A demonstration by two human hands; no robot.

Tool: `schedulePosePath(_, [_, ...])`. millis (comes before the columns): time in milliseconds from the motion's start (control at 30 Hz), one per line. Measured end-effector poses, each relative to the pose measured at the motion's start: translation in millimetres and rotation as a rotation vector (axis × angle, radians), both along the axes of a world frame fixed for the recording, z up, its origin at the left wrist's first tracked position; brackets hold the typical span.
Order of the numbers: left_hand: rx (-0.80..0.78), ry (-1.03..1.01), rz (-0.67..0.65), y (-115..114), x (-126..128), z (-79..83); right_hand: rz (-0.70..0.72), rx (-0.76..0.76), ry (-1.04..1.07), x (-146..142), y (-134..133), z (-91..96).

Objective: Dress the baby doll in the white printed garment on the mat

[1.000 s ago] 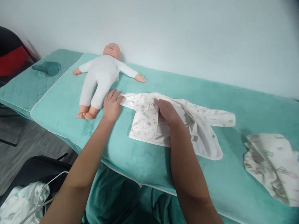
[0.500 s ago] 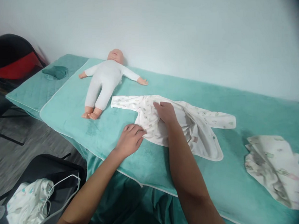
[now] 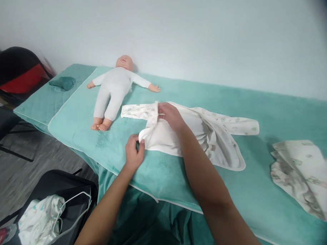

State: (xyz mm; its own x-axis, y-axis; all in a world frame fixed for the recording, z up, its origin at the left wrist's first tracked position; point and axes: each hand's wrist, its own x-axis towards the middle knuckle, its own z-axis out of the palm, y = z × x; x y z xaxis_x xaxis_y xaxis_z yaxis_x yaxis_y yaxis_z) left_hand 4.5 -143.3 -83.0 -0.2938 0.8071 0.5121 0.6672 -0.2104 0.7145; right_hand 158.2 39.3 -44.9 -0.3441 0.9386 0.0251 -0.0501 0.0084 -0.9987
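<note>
A white patterned baby shirt point(image 3: 168, 135) lies spread on the green bed, its front opened so the plain inside shows. My left hand point(image 3: 134, 152) is closed on the lower left corner of the shirt's front flap. My right hand point(image 3: 170, 114) pinches the same flap near the neck, and the edge stands folded up by its fingers. One sleeve points left toward a baby doll point(image 3: 112, 88), the other right. The doll, in a white bodysuit, lies on its back beyond the shirt with arms spread.
A folded printed cloth point(image 3: 305, 178) lies at the bed's right. On a black chair point(image 3: 71, 183) at lower left are a crumpled white garment point(image 3: 40, 221), a white hanger point(image 3: 75, 197) and a bottle point(image 3: 5, 235). The green bed point(image 3: 80, 122) has a face hole point(image 3: 62, 84) near a red-black chair point(image 3: 22, 79).
Both hands have moved left with the shirt's front flap, which is now turned back and shows more of the white inside. The view has shifted slightly.
</note>
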Motion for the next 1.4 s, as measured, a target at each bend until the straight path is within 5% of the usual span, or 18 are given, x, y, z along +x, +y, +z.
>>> schedulePosePath(233, [0.169, 0.06, 0.258, 1, 1, -4.3, 0.062, 0.274, -0.186, -8, -4, -12.7])
schedulePosePath(533, [0.216, 0.382, -0.046, 1, 5, -1.5, 0.172, 0.719, -0.818, -21, -14, -28.9])
schedulePosePath(700, [0.165, 0.485, -0.168, 4, 5, -2.8, 0.118, 0.815, -1.028, -33, -23, -30.1])
schedulePosePath(1033, [0.056, 0.677, -0.401, -2, 11, -0.1, 0.164, 0.66, -0.963, -37, -16, -30.9])
schedulePosePath(1233, [-0.046, 0.615, -0.307, -3, 15, -1.7, 0.342, 0.301, -0.507, -16, 8, -11.5])
schedulePosePath(1400, [0.009, 0.593, -0.268, -4, 15, -2.8, 0.315, 0.045, -0.145, 5, 39, -8.0])
